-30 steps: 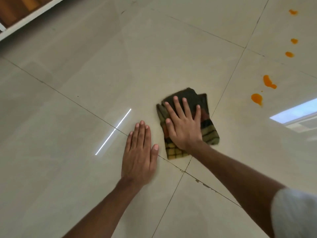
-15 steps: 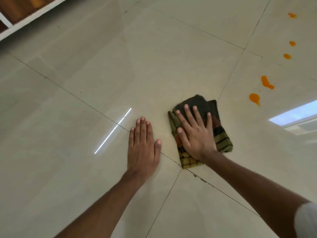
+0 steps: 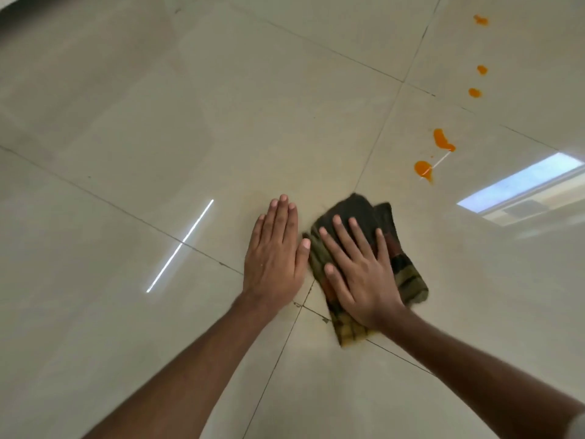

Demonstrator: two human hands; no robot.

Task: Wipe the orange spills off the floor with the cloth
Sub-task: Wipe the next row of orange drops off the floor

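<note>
A thin bright streak of reflected light [image 3: 180, 245] lies on the glossy cream tile floor [image 3: 126, 122], well to the left of both hands. The left hand [image 3: 274, 261] comes next: palm down and flat on the bare tile, fingers straight and held close together, thumb angled out toward the cloth so that its tip lies just beside the cloth's left edge. Its forearm runs up from the lower left, bare.

Just to its right, the right hand [image 3: 361, 274] presses flat on the cloth [image 3: 402, 267], palm down, fingers spread apart and extended (not curled around the fabric, simply laid over it). The cloth is a dark, folded piece with green, yellow and reddish checks, lying across the crossing of grout lines, its far dark end toward the spills. The right forearm enters from the lower right corner.

Further right and beyond the cloth, the orange spills sit on the next tile: a round blob [image 3: 423, 169] nearest, apart from the cloth, an elongated one [image 3: 442, 141] just past it, then three small drops [image 3: 474, 92] trailing away. A pale window reflection [image 3: 519, 188] gleams at the far right.
</note>
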